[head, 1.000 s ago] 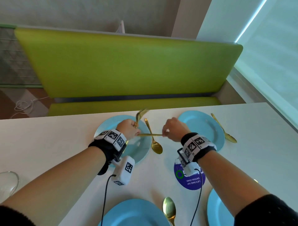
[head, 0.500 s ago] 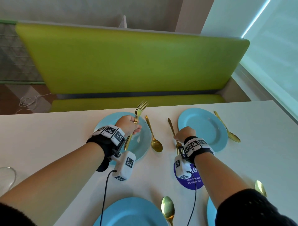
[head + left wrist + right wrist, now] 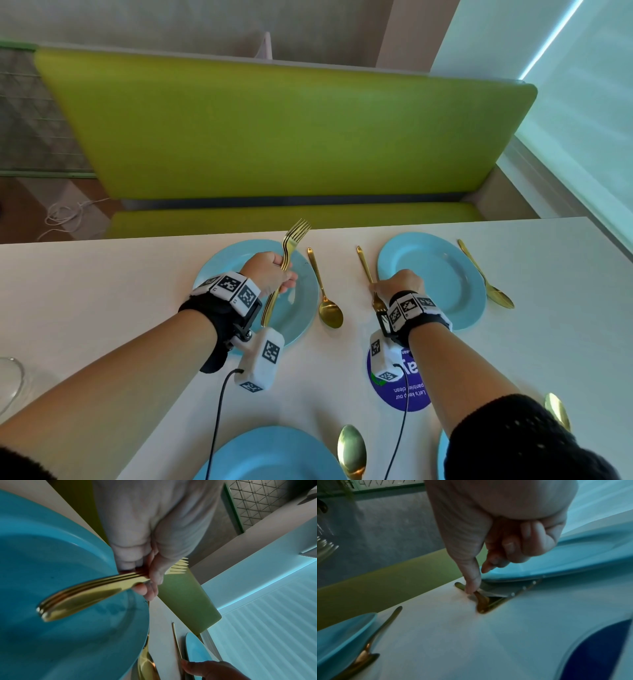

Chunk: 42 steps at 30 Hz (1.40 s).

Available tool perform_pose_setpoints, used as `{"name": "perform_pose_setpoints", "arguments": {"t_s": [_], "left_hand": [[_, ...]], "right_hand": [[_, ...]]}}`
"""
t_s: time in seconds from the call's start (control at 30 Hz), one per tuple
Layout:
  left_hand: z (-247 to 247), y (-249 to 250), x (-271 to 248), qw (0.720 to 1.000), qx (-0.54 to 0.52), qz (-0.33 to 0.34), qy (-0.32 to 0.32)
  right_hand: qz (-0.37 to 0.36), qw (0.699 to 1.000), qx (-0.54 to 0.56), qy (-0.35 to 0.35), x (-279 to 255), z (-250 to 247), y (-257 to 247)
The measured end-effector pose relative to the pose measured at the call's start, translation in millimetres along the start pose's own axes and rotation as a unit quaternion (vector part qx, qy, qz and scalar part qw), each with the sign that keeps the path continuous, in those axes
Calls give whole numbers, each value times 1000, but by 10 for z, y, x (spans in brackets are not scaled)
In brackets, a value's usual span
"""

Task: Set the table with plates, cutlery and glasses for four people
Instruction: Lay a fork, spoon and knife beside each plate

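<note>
My left hand [image 3: 270, 274] hovers over the far left blue plate [image 3: 301, 318] and grips a small bundle of gold forks [image 3: 293, 240], tines pointing away. The left wrist view shows fingers and thumb wrapped round the stacked fork handles [image 3: 85, 595]. One gold fork [image 3: 363, 262] lies flat on the white table just left of the far right blue plate [image 3: 442, 274], tines toward me. My right hand [image 3: 399, 282] is over it. In the right wrist view its thumb tip [image 3: 471, 584] presses the fork [image 3: 482, 599]; the index finger is off it and the other fingers are curled.
Gold spoons lie right of each far plate [image 3: 329, 308] [image 3: 493, 291]. Two more blue plates [image 3: 274, 455] [image 3: 442, 455] with spoons [image 3: 351, 448] [image 3: 556, 414] sit at the near edge. A round purple sticker [image 3: 407, 394] is under my right wrist. A glass [image 3: 10, 380] stands far left, a green bench [image 3: 274, 137] beyond.
My right hand drew one fork out of the left hand's bundle, carried it right and laid it beside the far right plate. The left hand stayed over its plate, the forks' tines swinging away from me.
</note>
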<state>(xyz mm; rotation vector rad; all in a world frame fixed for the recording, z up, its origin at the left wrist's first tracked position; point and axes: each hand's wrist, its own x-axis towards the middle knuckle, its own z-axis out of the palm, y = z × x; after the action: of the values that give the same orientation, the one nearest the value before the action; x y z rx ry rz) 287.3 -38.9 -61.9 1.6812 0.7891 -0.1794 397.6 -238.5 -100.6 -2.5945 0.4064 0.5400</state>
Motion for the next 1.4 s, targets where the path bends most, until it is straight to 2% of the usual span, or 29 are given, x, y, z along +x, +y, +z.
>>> {"name": "perform_pose_setpoints", "arguments": {"t_s": [0.4,0.5,0.6,0.77,0.9,1.07,1.2,1.4], "left_hand": [[42,-2,-89,1000,7,-7,-16],[35,13,-166,999,10,-7,-34],[4,8,-252,999,18,3,-29],[-147,-76,-460,997,52,10,-62],[-368,-176,-710,990,101,22,-98],[-806,-448,-1005,976,179,25,-120],[-1198,-649,-1191,965,202,18,-167],[-1685,-766,-1392,969,165,10,-184]], "right_hand": [[-24,1000,-5,13,-47,-105,29],[-97,994,-56,12,-157,-133,-68],[-207,975,-82,-3,-424,-129,-211],[-392,914,-105,-15,-1076,-32,-405],[-466,871,-153,-34,-1588,138,-496],[-488,847,-203,-60,-2207,405,-518],[-498,834,-230,-60,-2645,616,-569],[-503,847,-169,-27,-3083,861,-683]]}}
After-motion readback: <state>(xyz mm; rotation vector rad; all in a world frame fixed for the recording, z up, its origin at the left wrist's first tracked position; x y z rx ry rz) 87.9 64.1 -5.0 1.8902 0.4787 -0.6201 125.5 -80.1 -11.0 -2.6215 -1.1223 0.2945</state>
